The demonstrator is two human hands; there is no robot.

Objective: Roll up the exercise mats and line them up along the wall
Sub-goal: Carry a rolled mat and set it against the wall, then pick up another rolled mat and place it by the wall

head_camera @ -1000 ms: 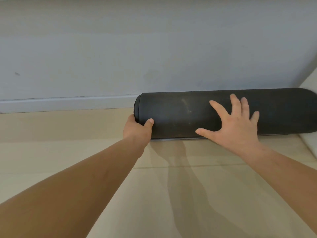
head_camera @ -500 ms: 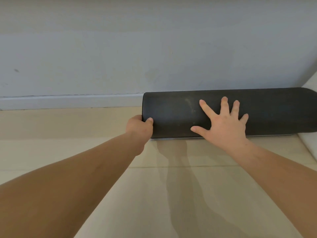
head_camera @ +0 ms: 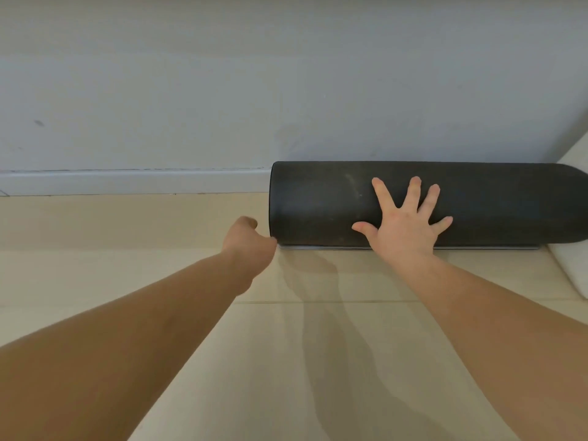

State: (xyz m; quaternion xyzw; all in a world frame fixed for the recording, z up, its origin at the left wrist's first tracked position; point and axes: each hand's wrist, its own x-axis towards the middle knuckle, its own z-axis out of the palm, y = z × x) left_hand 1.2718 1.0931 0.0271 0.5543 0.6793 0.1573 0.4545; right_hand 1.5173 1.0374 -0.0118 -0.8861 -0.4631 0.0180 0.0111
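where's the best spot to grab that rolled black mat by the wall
Grip the rolled mat at its free left end, coming from the left along the floor. It lies lengthwise along the wall, so the back is shut off, and a white object crowds its right end. The barrel looks too thick to wrap from above.

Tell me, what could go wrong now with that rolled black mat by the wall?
1. Nothing binds the black mat; the right hand only presses flat on it, and its loose edge shows at the floor. Once released, it might unroll away from the wall.
2. The left hand sits at the mat's end; a shove there could skew the roll or jam it against the white object on the right.
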